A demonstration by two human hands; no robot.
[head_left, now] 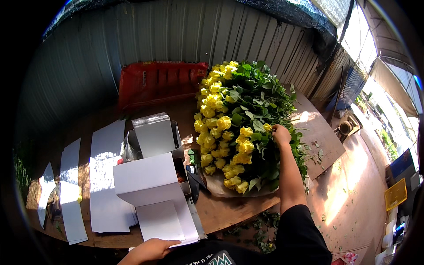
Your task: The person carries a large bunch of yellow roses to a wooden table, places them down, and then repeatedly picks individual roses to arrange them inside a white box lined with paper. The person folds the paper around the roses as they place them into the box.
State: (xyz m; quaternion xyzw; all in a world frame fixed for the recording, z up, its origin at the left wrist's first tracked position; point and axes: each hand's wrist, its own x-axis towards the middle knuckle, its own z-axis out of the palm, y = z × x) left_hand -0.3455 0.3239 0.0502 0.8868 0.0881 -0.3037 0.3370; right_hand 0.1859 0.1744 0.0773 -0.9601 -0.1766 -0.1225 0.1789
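A large heap of yellow roses point(223, 123) lies on the table, blooms to the left and leafy stems to the right. My right hand point(281, 135) reaches into the leaves on its right side. Its fingers are pinched together just behind a single rose bloom point(267, 127); the stem in them is mostly hidden. At the lower edge, my left hand point(152, 250) grips the near edge of a folded white cardboard sheet point(163, 198), a finger stretched along the top. This sheet stands bent upward over a metal stand and a dark bin.
More white sheets point(108, 176) lie flat on the wooden table point(234, 214) at left. Another white stack point(153, 134) leans in the bin point(176, 139). A red plastic sack point(161, 84) lies against the corrugated wall point(176, 35). A brown board point(318, 132) sticks out beyond the stems.
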